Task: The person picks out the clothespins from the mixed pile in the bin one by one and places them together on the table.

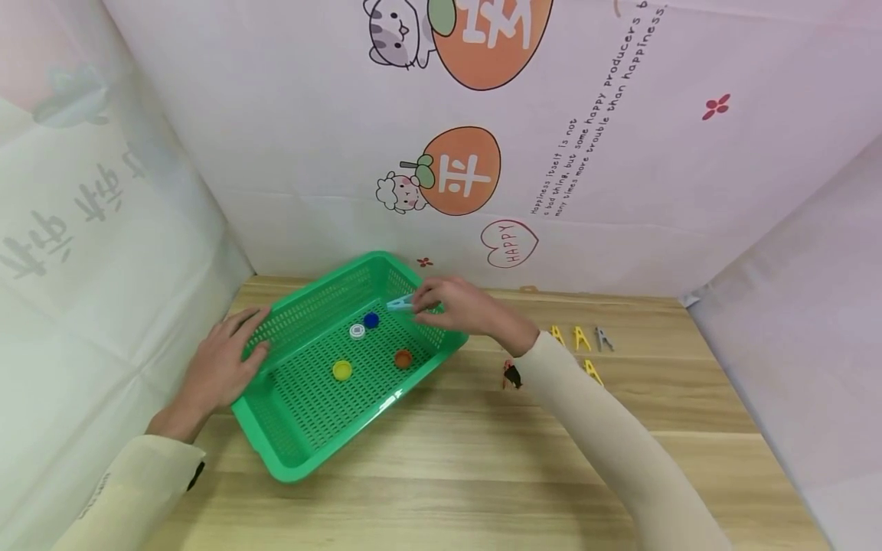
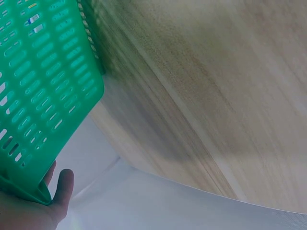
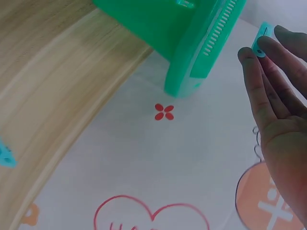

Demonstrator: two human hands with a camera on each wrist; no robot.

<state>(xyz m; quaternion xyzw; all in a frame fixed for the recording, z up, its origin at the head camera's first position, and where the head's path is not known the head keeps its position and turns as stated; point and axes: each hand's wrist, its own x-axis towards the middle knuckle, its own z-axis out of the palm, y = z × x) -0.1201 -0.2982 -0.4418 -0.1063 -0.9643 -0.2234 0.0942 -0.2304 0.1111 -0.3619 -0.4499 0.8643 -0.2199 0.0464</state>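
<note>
A green plastic basket (image 1: 379, 417) with slotted sides sits on the wooden table. My left hand (image 1: 219, 360) grips its left rim, and the left wrist view shows the hand (image 2: 33, 211) at the basket's edge. Over the basket's right end, my right hand (image 1: 451, 306) pinches a light blue clothespin (image 1: 398, 304) by one end. The right wrist view shows this clothespin (image 3: 262, 40) between thumb and fingertips. On the basket floor lie small round discs like bottle caps: a blue one (image 1: 371, 320), a white one (image 1: 357, 331), a yellow one (image 1: 342, 370) and an orange one (image 1: 403, 358).
Right of the basket lie several yellow clothespins (image 1: 582, 338) and a grey clothespin (image 1: 603, 338). Near the right sleeve is a small dark and reddish object (image 1: 511, 375). Another light blue clothespin (image 3: 5, 155) is on the table. Printed white sheeting (image 1: 331, 191) encloses the table.
</note>
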